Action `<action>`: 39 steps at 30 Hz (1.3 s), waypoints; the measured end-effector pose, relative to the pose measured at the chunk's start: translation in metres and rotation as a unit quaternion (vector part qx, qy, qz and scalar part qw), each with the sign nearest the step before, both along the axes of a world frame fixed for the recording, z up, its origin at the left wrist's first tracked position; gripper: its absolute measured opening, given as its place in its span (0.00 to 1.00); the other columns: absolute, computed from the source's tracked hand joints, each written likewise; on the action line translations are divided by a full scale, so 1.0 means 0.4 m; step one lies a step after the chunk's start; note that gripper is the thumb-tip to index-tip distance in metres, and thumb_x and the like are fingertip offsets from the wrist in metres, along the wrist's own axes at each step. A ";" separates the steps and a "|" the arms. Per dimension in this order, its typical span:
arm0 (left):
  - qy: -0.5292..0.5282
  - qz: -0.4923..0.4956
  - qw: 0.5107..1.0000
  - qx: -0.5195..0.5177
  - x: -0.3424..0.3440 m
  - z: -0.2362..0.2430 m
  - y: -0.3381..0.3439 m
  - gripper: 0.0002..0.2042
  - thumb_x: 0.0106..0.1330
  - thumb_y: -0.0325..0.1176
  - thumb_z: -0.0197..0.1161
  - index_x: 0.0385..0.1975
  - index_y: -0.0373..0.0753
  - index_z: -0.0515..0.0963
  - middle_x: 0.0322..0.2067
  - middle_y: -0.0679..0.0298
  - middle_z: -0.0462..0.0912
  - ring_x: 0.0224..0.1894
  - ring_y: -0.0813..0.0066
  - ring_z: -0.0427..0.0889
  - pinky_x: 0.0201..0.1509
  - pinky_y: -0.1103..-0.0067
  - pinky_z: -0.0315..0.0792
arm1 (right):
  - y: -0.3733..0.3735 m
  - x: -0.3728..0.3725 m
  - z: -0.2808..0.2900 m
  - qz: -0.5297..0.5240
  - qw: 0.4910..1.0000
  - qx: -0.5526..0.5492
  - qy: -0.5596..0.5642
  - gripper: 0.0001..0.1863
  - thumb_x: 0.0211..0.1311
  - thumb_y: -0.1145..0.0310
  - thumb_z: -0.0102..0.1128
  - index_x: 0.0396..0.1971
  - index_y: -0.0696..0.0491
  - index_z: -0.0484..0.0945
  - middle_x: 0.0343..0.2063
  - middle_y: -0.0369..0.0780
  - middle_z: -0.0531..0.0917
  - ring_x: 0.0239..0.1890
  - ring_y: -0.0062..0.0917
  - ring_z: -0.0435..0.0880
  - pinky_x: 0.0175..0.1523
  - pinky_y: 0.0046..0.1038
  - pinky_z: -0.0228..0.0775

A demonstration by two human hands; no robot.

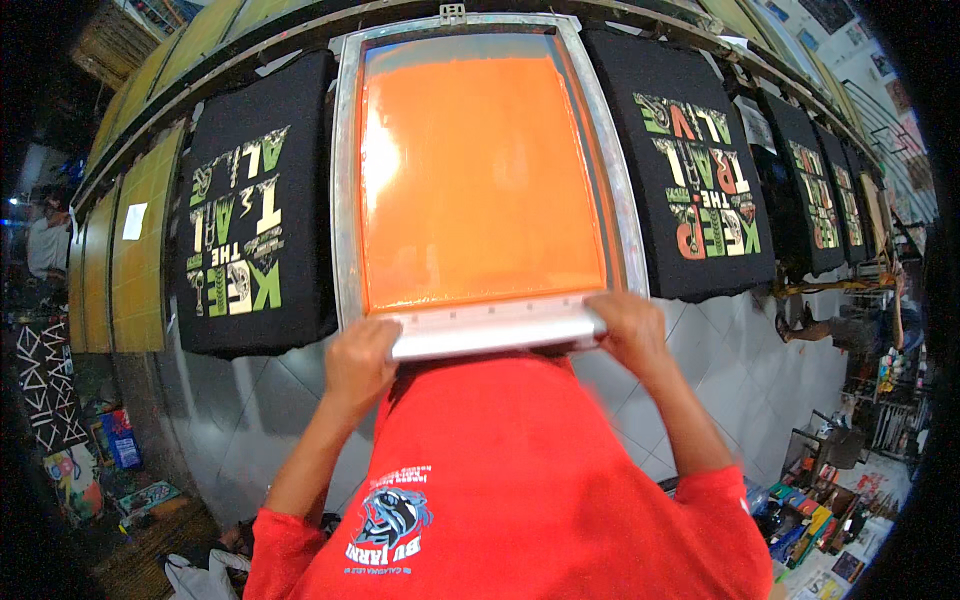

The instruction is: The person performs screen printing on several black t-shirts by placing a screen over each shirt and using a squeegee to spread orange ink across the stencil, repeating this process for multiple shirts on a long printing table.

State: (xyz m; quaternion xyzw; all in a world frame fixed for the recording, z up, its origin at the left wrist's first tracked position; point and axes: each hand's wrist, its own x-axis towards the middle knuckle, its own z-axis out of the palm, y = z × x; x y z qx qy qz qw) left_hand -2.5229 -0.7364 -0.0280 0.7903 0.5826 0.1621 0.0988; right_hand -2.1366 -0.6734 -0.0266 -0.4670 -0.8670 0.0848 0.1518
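Observation:
A screen printing frame with a metal rim lies in front of me, its mesh coated with wet, glossy orange ink. Across the near end of the mesh rests a wide metal squeegee. My left hand is wrapped round its left end, and my right hand grips the right end. The squeegee's blade edge meets the ink's near border. At the far end of the mesh a greyish strip shows without orange. Whatever lies beneath the screen is hidden.
Black printed T-shirts lie flat on both sides: one on the left, one on the right, with several more farther right. Yellowish printing boards stand at the far left. A rail runs behind the frame. Grey floor tiles show below.

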 end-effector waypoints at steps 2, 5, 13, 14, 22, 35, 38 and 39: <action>0.009 0.005 1.000 0.027 0.011 -0.021 -0.006 0.16 0.44 0.23 0.63 0.38 0.36 0.80 0.38 0.55 0.84 0.42 0.57 0.83 0.47 0.67 0.78 | -0.014 -0.018 -0.003 -0.017 1.000 0.011 -0.009 0.20 0.38 0.76 0.67 0.39 0.52 0.82 0.35 0.39 0.85 0.37 0.35 0.84 0.40 0.34 0.77; 0.018 -0.009 0.995 0.098 0.006 -0.048 0.048 0.13 0.49 0.22 0.60 0.36 0.33 0.81 0.36 0.57 0.84 0.42 0.60 0.84 0.47 0.71 0.78 | 0.034 -0.029 -0.041 -0.023 0.997 0.071 0.009 0.18 0.42 0.76 0.64 0.39 0.52 0.82 0.36 0.37 0.85 0.37 0.31 0.84 0.41 0.32 0.77; 0.029 0.014 0.986 0.162 -0.037 -0.086 0.403 0.08 0.53 0.21 0.60 0.33 0.36 0.79 0.32 0.59 0.82 0.36 0.62 0.83 0.39 0.72 0.77 | 0.410 -0.082 -0.050 -0.003 0.997 0.071 0.022 0.21 0.38 0.76 0.70 0.40 0.52 0.82 0.37 0.39 0.85 0.38 0.35 0.85 0.41 0.32 0.78; 0.030 0.017 0.983 0.179 -0.049 -0.099 0.459 0.08 0.54 0.21 0.60 0.33 0.37 0.78 0.32 0.60 0.82 0.35 0.62 0.83 0.38 0.71 0.77 | 0.471 -0.090 -0.058 -0.006 0.997 0.079 0.013 0.21 0.39 0.76 0.70 0.40 0.51 0.82 0.37 0.39 0.85 0.38 0.34 0.85 0.41 0.33 0.78; 0.111 0.060 0.986 0.109 -0.131 -0.043 0.908 0.12 0.50 0.26 0.65 0.36 0.41 0.81 0.32 0.55 0.84 0.36 0.54 0.84 0.40 0.64 0.79 | 0.959 -0.159 -0.021 -0.031 0.994 0.083 -0.071 0.11 0.48 0.61 0.70 0.32 0.46 0.84 0.31 0.45 0.86 0.35 0.42 0.85 0.40 0.42 0.78; -0.006 -0.006 1.000 0.010 -0.032 0.100 0.192 0.17 0.43 0.25 0.68 0.37 0.38 0.80 0.32 0.54 0.83 0.35 0.54 0.83 0.39 0.65 0.77 | 0.211 -0.030 0.126 -0.002 0.999 -0.018 -0.044 0.12 0.42 0.67 0.69 0.31 0.48 0.82 0.27 0.42 0.84 0.31 0.38 0.85 0.35 0.39 0.77; -0.048 -0.016 0.999 -0.011 0.010 0.064 0.027 0.16 0.42 0.23 0.65 0.35 0.36 0.79 0.32 0.56 0.83 0.36 0.57 0.82 0.40 0.66 0.77 | 0.018 -0.016 0.100 -0.018 0.996 -0.064 -0.053 0.18 0.38 0.73 0.69 0.36 0.50 0.82 0.32 0.41 0.85 0.35 0.37 0.85 0.38 0.36 0.77; -0.057 -0.016 0.998 -0.014 0.017 0.048 -0.007 0.15 0.42 0.22 0.65 0.35 0.36 0.79 0.32 0.56 0.83 0.37 0.57 0.82 0.40 0.67 0.77 | -0.016 -0.014 0.083 -0.016 0.998 -0.054 -0.038 0.19 0.38 0.74 0.68 0.37 0.51 0.82 0.33 0.40 0.85 0.36 0.36 0.85 0.38 0.35 0.77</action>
